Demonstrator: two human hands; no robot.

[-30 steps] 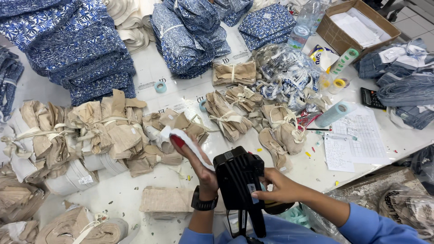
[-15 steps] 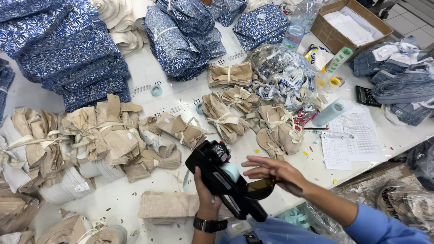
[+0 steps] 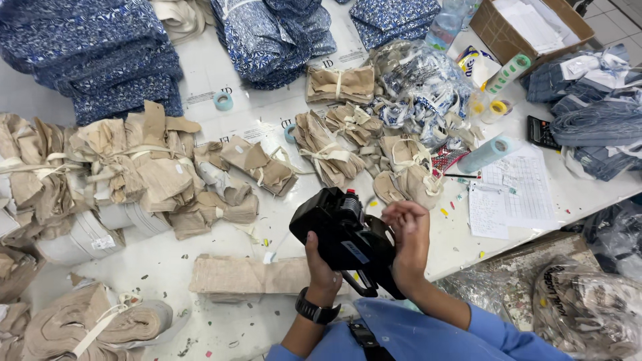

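I hold a black hand-held label gun [image 3: 338, 230] over the white table [image 3: 221, 134]. My left hand [image 3: 319, 264], with a black watch on its wrist, grips the gun from below at the handle. My right hand [image 3: 408, 234] rests against the gun's right side, fingers curled over its rear part. Just below and left of the gun lies a folded beige cloth stack [image 3: 251, 275]. Tied bundles of beige cut fabric pieces [image 3: 147, 167] lie to the left.
Blue patterned fabric stacks [image 3: 100, 60] fill the back. More beige bundles [image 3: 334, 144], tape rolls [image 3: 223, 101], a paper sheet [image 3: 511, 194], a calculator [image 3: 540, 132] and a cardboard box [image 3: 528, 27] lie at right. Denim pieces [image 3: 595, 113] sit far right. Plastic bags [image 3: 582, 307] lie beyond the edge.
My left hand let go of a white piece and took the gun from below. The gun tipped over toward the left, and my right hand moved onto its right side.
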